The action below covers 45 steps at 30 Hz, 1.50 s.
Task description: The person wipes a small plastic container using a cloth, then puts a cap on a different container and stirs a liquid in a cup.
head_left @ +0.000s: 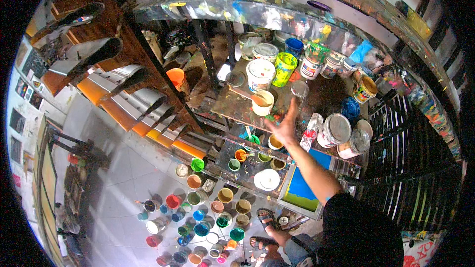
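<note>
My right hand (286, 127) reaches over the paint-stained wooden shelf, fingers spread and nothing held. It is nearest to a small tub of cream paint (262, 110), across which a wooden spatula-like stick (250, 96) lies. Just beyond the fingertips is a round clear lid (300, 89). Behind stand a white paint bucket (260, 75), a yellow-green tub (285, 68) and a blue tub (294, 47). Right of my wrist are a red and white tube or bottle (311, 131) and a large lidded bucket (334, 130). My left hand does not show.
Below the shelf, a lower board holds several paint cups (240, 155) and a white tub (267, 179). A frame with blue and olive areas (309, 180) lies under my forearm. Many paint pots (202, 228) crowd the floor by my feet. Metal-edged squeegees (138, 96) hang on a rack at left.
</note>
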Available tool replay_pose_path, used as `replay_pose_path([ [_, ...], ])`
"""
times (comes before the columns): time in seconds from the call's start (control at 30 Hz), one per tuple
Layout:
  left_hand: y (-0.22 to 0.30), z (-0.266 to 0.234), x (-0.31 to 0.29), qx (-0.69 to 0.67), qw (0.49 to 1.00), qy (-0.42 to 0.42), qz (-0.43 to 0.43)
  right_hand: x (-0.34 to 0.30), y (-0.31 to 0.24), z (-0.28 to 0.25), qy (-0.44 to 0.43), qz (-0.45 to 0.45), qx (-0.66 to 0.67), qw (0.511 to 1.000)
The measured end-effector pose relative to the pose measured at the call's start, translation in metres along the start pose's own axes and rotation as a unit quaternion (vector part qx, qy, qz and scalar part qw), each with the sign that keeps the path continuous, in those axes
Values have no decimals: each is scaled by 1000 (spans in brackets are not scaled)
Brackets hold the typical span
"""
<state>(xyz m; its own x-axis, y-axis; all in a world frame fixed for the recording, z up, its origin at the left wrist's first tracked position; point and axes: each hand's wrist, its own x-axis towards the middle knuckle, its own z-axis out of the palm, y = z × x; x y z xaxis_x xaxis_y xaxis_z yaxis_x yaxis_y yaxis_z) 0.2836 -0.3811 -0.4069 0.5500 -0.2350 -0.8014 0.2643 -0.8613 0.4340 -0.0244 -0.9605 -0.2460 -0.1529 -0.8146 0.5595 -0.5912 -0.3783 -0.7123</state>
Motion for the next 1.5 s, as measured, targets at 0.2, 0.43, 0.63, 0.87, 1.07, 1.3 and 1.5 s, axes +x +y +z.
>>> replay_pose_path([
  [0.2, 1, -3, -2, 9, 1000, 0, 1, 158, 124, -73, 52, 382, 275, 881],
  [0.43, -10, -5, -20, 8, 1000, 12, -14, 350, 267, -119, 57, 543, 402, 735],
  [0.63, -82, -35, -65, -5, 997, 46, -59, 362, 258, -122, -48, 501, 345, 792],
  [0.87, -235, -99, -191, 33, 986, 116, -118, 360, 272, -124, -69, 394, 345, 849],
  [1.07, -282, -110, -231, 401, 886, 80, 218, 338, 221, -151, -51, 425, 414, 803],
  [1.3, -317, -66, -271, -24, 972, 187, -141, 192, 42, -208, 2, 423, 460, 780],
  [1.5, -347, -32, -303, -122, 959, 176, -183, -19, -86, -201, -134, 522, 365, 759],
])
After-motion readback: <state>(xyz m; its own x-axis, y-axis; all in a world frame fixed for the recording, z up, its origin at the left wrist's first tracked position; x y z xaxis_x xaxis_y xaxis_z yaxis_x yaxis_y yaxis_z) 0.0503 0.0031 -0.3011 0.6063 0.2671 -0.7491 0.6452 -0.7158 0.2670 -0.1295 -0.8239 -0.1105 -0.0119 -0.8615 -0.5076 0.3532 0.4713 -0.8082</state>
